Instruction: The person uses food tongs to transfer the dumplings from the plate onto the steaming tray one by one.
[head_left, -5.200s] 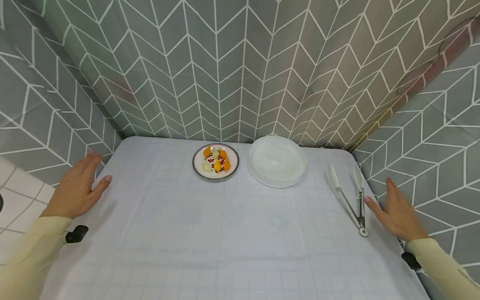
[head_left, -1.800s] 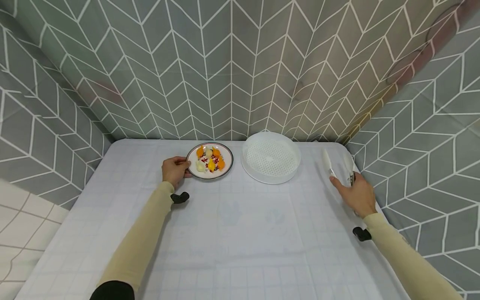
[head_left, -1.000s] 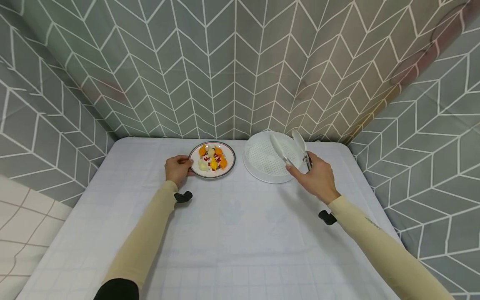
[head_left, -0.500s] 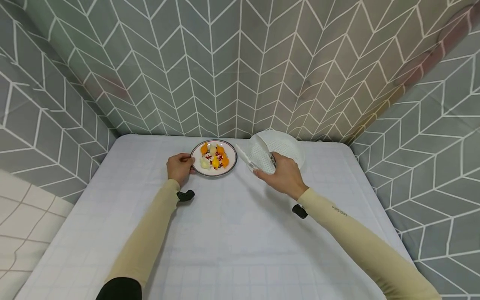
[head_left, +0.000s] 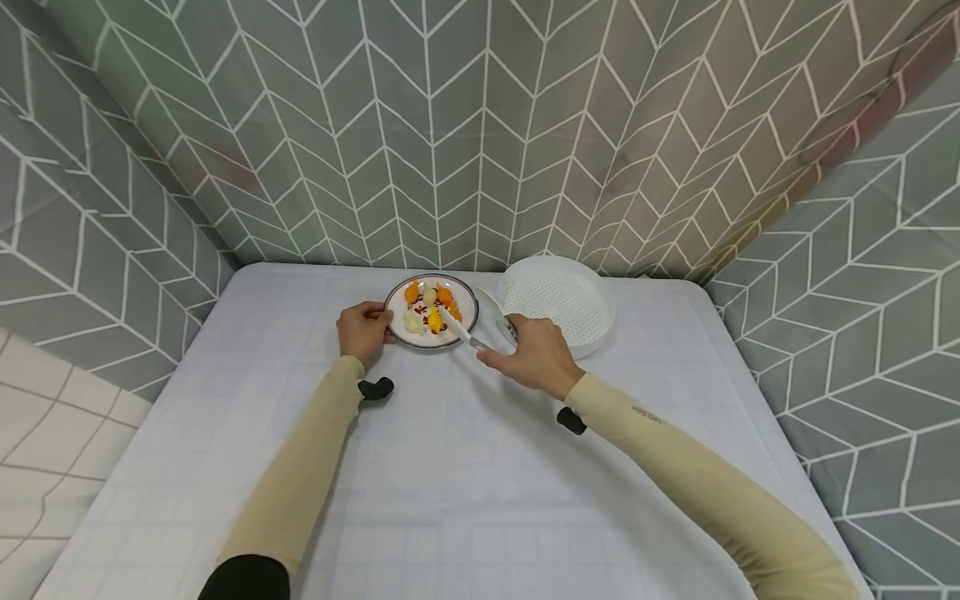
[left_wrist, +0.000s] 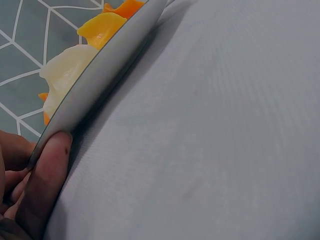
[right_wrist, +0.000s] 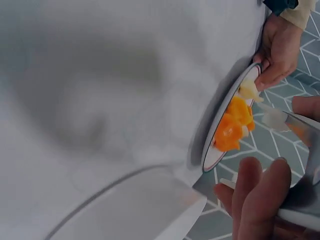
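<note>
In the head view, a patterned-rim plate (head_left: 398,307) is set at centre, near the far edge of the white tablecloth (head_left: 420,483). Orange, yellow and pale dumpling-like pieces (head_left: 435,321) are held on it, around a red printed motif. The plate's left rim is pinched by the left hand (head_left: 363,332), presumably so that sliding is prevented. White-headed tongs (head_left: 453,324) are gripped around the arms by the right hand (head_left: 536,357), their heads kept apart: one is poised over the pieces, the other is seen near the plate's right rim, probably so that a piece can be straddled. Just right of the plate, a round white perforated tray (head_left: 557,292) is placed, perhaps for easy reach; its holed base is partly hidden by the right hand.

In the left wrist view, the rim is seen clamped at lower left, with a finger tucked beneath it; pieces are shown heaped at upper left.

In the right wrist view, the pieces are seen at right of centre; whether any is touched by the tongs cannot be told.
</note>
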